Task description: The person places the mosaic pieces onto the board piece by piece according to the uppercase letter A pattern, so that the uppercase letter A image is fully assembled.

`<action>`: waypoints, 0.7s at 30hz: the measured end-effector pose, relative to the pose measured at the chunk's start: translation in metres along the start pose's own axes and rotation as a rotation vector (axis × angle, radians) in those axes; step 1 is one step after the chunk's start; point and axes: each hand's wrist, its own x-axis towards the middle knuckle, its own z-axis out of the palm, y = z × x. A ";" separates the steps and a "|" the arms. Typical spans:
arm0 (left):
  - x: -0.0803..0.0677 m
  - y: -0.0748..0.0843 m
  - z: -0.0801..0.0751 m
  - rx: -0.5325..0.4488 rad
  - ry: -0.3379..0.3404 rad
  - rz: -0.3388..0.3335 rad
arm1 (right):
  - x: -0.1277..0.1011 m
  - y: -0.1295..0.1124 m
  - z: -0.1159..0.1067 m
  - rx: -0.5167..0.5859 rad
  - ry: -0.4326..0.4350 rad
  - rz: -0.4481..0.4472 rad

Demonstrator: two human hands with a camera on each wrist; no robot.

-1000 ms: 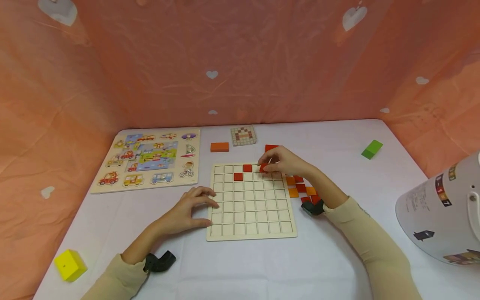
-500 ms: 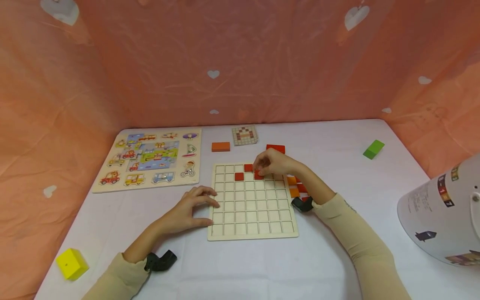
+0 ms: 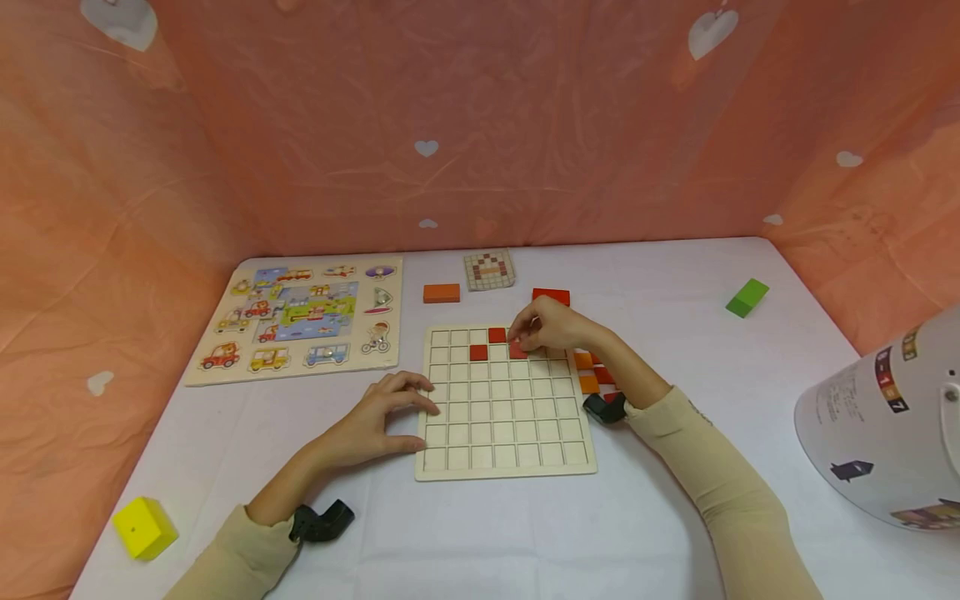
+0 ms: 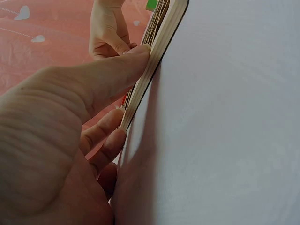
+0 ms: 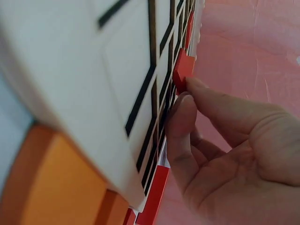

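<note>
Grid board (image 3: 504, 433), wooden, w/ square cells, lies flat at desk (image 3: 675, 517) centre, nearer front edge. Two red tiles already seated in its far rows: one (image 3: 497, 335) in top row, one (image 3: 478, 352) in second row, diagonal to each other.

Right hand (image 3: 551, 327): over board's far edge, fingers (image 5: 187, 117) curled, thumb and forefinger pinching a third red tile (image 3: 517, 351) at a second-row cell; wrist view shows tile (image 5: 183, 70) tilted, one edge raised, not fully seated.

Left hand (image 3: 375, 421): at board's left edge, thumb (image 4: 117, 70) straight and pressed against the rim, other fingers relaxed and touching the edge; holds nothing.

Loose tiles (image 3: 588, 375), red + orange, just beside board's right edge, partly hidden by right forearm.

Other items: vehicle puzzle (image 3: 300, 321) toward far left corner; small pattern card (image 3: 489, 271), orange block (image 3: 441, 293) and red block (image 3: 551, 296) beyond board; green block (image 3: 747, 297) toward far right; yellow cube (image 3: 144, 527) at front left corner; white printed cylinder (image 3: 885, 433) at right edge.
</note>
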 end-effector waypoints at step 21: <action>0.000 0.002 0.000 0.002 -0.005 -0.006 | -0.045 0.007 -0.029 -0.048 0.115 -0.054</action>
